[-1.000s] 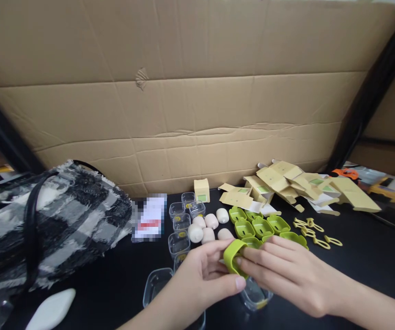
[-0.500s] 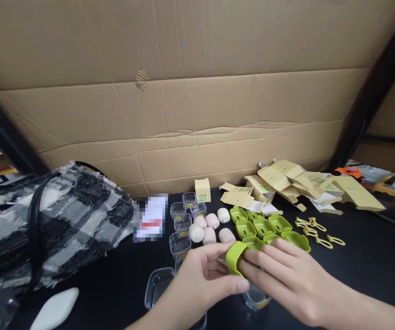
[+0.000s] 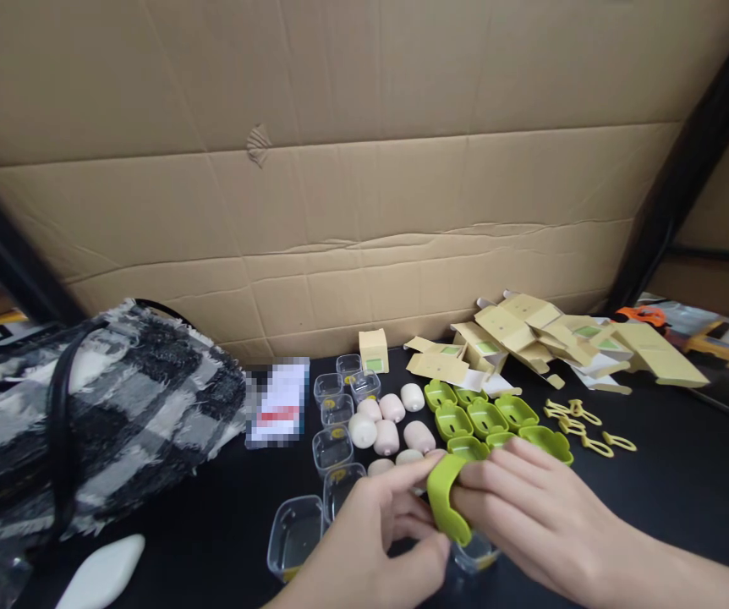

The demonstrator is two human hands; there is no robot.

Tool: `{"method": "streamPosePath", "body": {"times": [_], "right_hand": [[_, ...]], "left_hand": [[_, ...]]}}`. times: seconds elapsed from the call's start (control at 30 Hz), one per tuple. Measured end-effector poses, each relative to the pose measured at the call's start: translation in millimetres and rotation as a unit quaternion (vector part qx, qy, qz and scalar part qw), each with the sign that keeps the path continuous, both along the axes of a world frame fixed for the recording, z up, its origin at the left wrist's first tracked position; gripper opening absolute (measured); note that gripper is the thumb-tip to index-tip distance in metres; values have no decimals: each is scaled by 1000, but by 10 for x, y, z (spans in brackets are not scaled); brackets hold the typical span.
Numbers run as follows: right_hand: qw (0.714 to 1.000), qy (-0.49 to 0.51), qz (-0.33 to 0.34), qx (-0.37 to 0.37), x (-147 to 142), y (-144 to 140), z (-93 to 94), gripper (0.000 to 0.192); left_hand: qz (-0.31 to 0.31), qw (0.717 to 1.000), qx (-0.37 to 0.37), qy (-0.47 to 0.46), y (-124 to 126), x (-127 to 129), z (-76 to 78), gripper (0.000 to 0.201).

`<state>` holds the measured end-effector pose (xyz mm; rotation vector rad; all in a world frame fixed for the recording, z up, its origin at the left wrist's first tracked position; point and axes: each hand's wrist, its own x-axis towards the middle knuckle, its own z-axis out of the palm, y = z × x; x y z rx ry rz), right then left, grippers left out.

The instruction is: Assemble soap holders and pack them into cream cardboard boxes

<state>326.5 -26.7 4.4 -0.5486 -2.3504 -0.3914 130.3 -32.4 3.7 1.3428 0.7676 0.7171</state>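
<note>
A soft-looking green cover [image 3: 446, 499] is held up between my two hands. My left hand [image 3: 380, 537] has its index finger at the cover's upper edge and its thumb near the lower end. On the other side, the fingers of my right hand [image 3: 535, 507] reach into the cover's hollow, their tips hidden. Below them a clear plastic box [image 3: 475, 554] shows in part on the black table. Several matching green covers [image 3: 487, 418] lie just beyond my right hand. Past my left hand are small rounded white and pale pink pieces [image 3: 386, 437].
Clear plastic boxes [image 3: 332, 448] stand in a column left of centre. Yellowish loops [image 3: 598, 447] lie to the right. Opened small cartons [image 3: 523, 334] are heaped at the back, beside an upright carton [image 3: 374, 350]. A checked bag [image 3: 129, 406] and a white diamond-shaped object [image 3: 104, 571] occupy the left.
The green cover has tilted and moved slightly right and down, showing more of its outer side. My left thumb has drawn back and down. Pale rounded pieces behind my hands are less covered.
</note>
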Motion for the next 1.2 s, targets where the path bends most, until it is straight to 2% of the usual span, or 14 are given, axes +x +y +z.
{"method": "streamPosePath", "body": {"times": [0.07,0.13,0.23,0.33,0.4,0.53,0.6,0.7,0.8,0.83,0.87,0.93,1.0,1.2], "right_hand": [[996,67,12,-55,22,-4,-6,23],[981,139,29,-130,27,-4,-20,14],[939,217,27,-264,-5,10,-64,12],[897,246,27,-366,-52,26,-125,16],[883,250,29,-397,-78,27,-159,20],[881,257,19,-396,-100,0,-171,20],[883,258,41,-389,-89,-20,-150,16],[893,291,57,-338,-41,-45,-117,10],[902,267,29,-338,-3,-63,-89,66],[898,242,29,-366,-3,-69,-76,79],[890,219,33,-399,-9,-75,-59,81],[871,204,48,-444,-35,-86,-18,66],[864,224,55,-447,-61,-92,21,56],[861,273,87,-420,-59,-112,-1,47]], "left_hand": [[29,999,15,-3,-16,-7,1,54],[66,997,43,18,-28,-17,24,41],[87,980,140,110,-31,-37,88,10],[92,952,235,175,-14,-62,125,10],[88,943,256,194,0,-74,117,11],[74,941,263,201,18,-65,79,8],[83,935,282,196,23,-54,78,7],[113,928,303,183,23,-51,101,12],[107,938,293,154,14,-59,112,15],[97,941,291,145,11,-61,109,15],[90,941,292,142,10,-61,105,16],[85,938,299,151,15,-58,98,16],[96,933,304,168,31,-54,99,16],[86,949,263,151,82,-43,112,16]]}}
